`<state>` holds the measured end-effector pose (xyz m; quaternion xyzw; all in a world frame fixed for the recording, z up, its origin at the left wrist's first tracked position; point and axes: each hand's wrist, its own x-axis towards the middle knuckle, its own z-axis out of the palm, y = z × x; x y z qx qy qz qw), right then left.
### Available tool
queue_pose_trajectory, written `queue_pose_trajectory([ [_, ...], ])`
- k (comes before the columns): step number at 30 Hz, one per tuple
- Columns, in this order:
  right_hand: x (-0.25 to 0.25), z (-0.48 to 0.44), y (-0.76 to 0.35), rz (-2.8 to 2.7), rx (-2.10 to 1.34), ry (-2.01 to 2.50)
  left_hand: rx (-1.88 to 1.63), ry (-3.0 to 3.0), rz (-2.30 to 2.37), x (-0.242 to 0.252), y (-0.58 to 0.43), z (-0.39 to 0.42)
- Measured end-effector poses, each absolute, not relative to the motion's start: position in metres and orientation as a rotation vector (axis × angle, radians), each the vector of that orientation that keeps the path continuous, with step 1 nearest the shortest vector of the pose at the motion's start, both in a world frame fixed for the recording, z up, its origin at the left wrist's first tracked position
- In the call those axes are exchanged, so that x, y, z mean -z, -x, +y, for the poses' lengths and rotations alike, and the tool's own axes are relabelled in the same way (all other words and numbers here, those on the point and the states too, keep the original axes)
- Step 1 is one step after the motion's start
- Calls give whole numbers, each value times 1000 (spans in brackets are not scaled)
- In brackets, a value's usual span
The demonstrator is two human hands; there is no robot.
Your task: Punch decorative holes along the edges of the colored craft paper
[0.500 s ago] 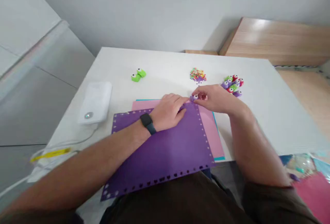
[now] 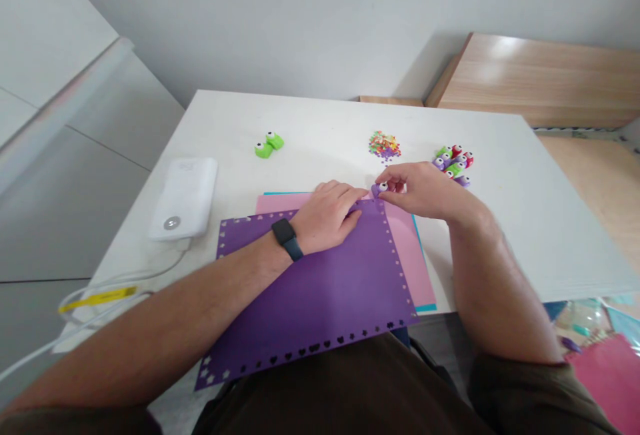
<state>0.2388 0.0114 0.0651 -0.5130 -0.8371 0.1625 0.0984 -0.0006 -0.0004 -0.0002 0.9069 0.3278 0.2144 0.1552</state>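
Note:
A purple sheet of paper [image 2: 340,288] has star, heart and flower-shaped holes punched along its edges. It lies over the table's front edge, toward my body. My left hand [image 2: 330,218], fingers stretched out, rests on its upper part. At the sheet's far right corner my right hand [image 2: 413,188] grips a small purple paper punch [image 2: 379,189] with a googly eye. The punch is at the paper's edge; whether the paper is inside its slot is hidden. Beneath the purple sheet are a pink sheet [image 2: 413,255] and a blue one [image 2: 427,307].
Two green punches [image 2: 269,145] stand at the back left. Behind my right hand lie a pile of colored paper cutouts [image 2: 385,146] and a cluster of several punches [image 2: 454,163]. A white power bank [image 2: 185,198] with a cable [image 2: 150,278] occupies the left side.
My right hand and the purple punch have shifted slightly to the right along the sheet's far edge. My left hand and the sheet stay put.

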Motion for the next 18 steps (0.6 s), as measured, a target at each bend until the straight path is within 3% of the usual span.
queue_pose_trajectory([
  [18,-67,10,-237,-2520,-452,1544,-646,-2650,870,5,2,2],
])
